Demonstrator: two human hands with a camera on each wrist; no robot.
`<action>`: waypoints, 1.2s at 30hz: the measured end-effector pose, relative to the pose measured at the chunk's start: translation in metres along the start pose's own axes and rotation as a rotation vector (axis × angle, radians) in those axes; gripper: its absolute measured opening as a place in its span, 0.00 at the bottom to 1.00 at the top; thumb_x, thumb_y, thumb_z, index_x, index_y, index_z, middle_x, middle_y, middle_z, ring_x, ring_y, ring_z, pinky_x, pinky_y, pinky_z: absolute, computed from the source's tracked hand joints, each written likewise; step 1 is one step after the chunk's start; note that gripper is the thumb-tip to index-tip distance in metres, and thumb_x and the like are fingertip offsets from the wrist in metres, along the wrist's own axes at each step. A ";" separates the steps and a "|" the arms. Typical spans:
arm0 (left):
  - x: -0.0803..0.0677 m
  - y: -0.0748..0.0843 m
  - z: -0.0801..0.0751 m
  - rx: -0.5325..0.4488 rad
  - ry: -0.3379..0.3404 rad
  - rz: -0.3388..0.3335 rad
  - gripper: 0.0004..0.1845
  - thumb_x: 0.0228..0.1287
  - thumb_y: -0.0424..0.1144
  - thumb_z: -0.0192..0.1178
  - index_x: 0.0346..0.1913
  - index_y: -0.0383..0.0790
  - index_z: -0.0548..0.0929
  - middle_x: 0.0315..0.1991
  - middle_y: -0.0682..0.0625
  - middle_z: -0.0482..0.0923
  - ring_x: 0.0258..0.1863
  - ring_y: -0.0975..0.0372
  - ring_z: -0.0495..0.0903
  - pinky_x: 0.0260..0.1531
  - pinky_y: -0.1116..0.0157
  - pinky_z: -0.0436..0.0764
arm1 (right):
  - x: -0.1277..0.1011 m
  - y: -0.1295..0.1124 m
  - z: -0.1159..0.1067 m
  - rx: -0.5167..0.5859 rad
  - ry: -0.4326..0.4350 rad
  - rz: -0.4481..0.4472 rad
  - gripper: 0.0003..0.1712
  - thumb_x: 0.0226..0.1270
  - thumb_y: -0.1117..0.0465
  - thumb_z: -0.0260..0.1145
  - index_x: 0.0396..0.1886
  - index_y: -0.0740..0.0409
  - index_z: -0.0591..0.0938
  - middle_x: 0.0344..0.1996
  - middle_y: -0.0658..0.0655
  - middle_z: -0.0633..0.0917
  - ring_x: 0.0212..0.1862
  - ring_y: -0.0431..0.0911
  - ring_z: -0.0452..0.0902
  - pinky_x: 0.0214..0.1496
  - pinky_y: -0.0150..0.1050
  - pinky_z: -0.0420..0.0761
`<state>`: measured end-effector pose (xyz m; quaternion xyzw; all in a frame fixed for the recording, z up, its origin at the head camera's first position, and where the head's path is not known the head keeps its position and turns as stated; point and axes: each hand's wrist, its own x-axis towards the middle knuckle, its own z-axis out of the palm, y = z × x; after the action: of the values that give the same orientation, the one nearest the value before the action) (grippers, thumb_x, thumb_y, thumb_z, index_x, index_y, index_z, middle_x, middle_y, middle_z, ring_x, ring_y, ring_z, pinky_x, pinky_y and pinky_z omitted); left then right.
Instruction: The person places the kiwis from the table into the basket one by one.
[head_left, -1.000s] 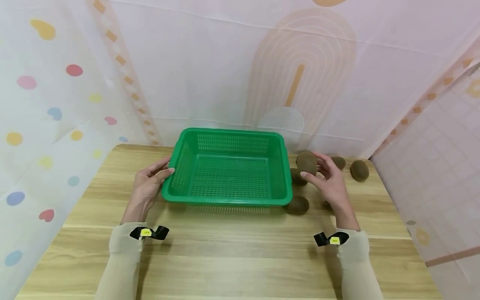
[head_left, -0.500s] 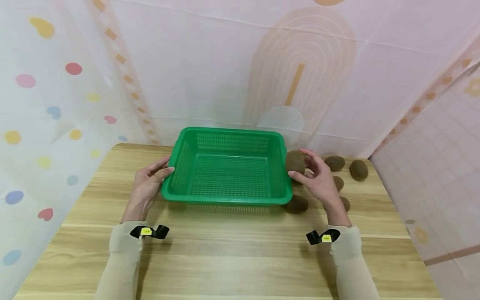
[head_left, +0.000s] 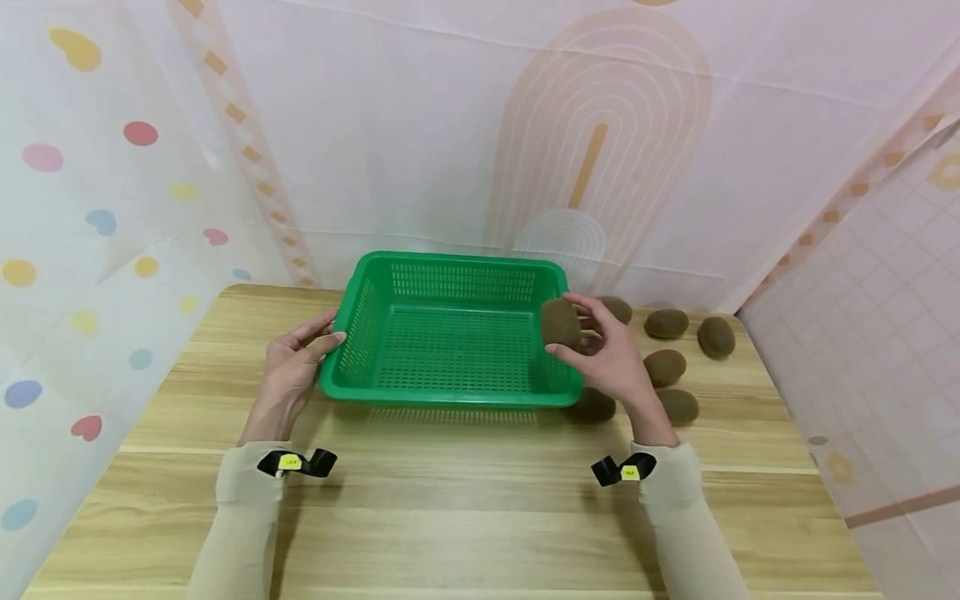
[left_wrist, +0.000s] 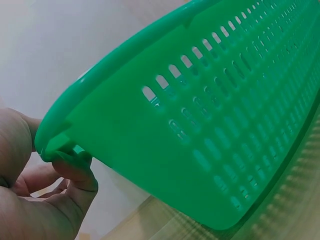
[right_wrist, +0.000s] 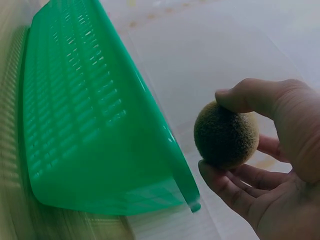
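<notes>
A green plastic basket [head_left: 450, 398] with slotted walls stands on the wooden table, and no fruit shows inside it. My left hand [head_left: 295, 362] grips its left rim, thumb on top and fingers beneath, as the left wrist view also shows at the basket's rim [left_wrist: 75, 92]. Between thumb and fingers my right hand [head_left: 611, 354] holds a brown fuzzy kiwi [head_left: 561, 323] over the basket's right rim. In the right wrist view the held kiwi [right_wrist: 227, 135] is above and apart from the rim.
Several more kiwis lie right of the basket, among them one at the far right [head_left: 716, 337], one behind my right hand [head_left: 617, 310] and one by the basket's front right corner [head_left: 594, 407]. A patterned cloth backdrop [head_left: 420, 167] borders the table [head_left: 465, 517].
My right hand has carried the kiwi leftward, from beside the basket to over its right rim. Kiwis behind that hand have come into view. The left hand keeps its hold on the basket.
</notes>
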<state>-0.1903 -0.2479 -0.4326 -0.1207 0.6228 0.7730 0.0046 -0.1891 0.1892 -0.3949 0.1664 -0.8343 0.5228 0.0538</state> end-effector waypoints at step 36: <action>0.000 -0.006 0.008 0.031 0.026 -0.015 0.32 0.69 0.33 0.68 0.74 0.38 0.72 0.48 0.59 0.77 0.47 0.71 0.75 0.39 0.79 0.84 | -0.024 0.023 -0.036 -0.251 0.022 -0.035 0.49 0.61 0.52 0.79 0.79 0.36 0.64 0.79 0.52 0.64 0.79 0.56 0.58 0.75 0.63 0.66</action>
<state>-0.1907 -0.2384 -0.4363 -0.1355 0.6337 0.7616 0.0040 -0.1775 0.2360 -0.4049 0.1673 -0.8895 0.4151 0.0926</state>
